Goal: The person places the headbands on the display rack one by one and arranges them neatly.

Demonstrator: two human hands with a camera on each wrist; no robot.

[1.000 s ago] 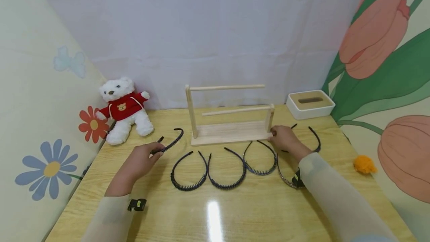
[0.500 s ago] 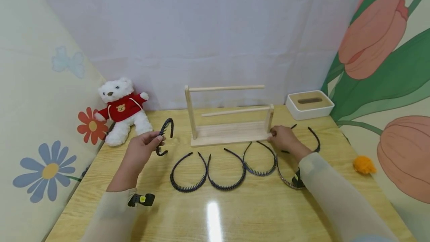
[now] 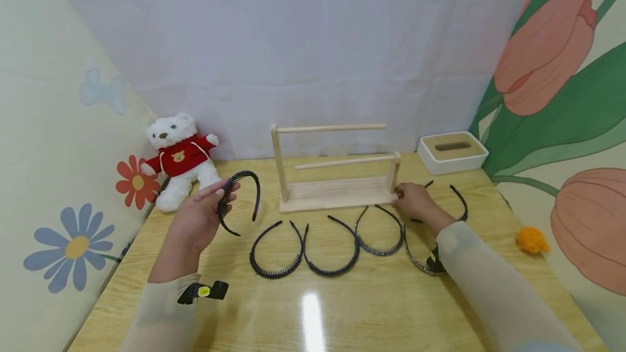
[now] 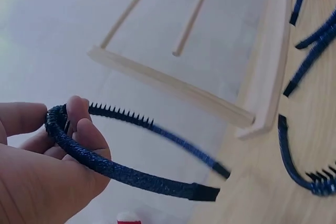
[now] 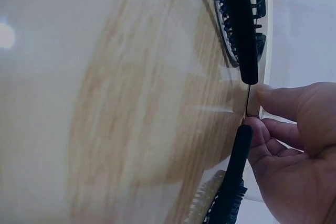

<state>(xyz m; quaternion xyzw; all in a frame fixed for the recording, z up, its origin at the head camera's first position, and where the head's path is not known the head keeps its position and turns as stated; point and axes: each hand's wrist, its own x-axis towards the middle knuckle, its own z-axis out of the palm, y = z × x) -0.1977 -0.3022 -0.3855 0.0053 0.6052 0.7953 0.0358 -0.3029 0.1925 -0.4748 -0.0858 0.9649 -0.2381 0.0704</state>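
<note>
My left hand (image 3: 193, 221) holds a dark toothed headband (image 3: 258, 192) raised over the left of the table, its ends pointing down. In the left wrist view the headband (image 4: 123, 174) looks dark blue and glittery, with thumb and fingers around its curved top. A wooden two-bar stand (image 3: 337, 192) rests upright at the back middle. At its right base corner my right hand (image 3: 418, 202) pinches the board's edge; the right wrist view shows thumb and fingers (image 5: 273, 103) there. Several more headbands (image 3: 330, 272) lie in front of the stand, and another (image 3: 459, 200) partly behind the right hand.
A white teddy bear in a red sweater (image 3: 181, 156) sits at the back left. A white tissue box (image 3: 452, 154) with a wooden lid stands at the back right. An orange fluffy ball (image 3: 531, 239) lies near the table's right edge.
My left hand has lifted the headband and turned it from nearly flat to upright, ends down, while the palm has rolled upward. My right hand stays at the stand's corner.
</note>
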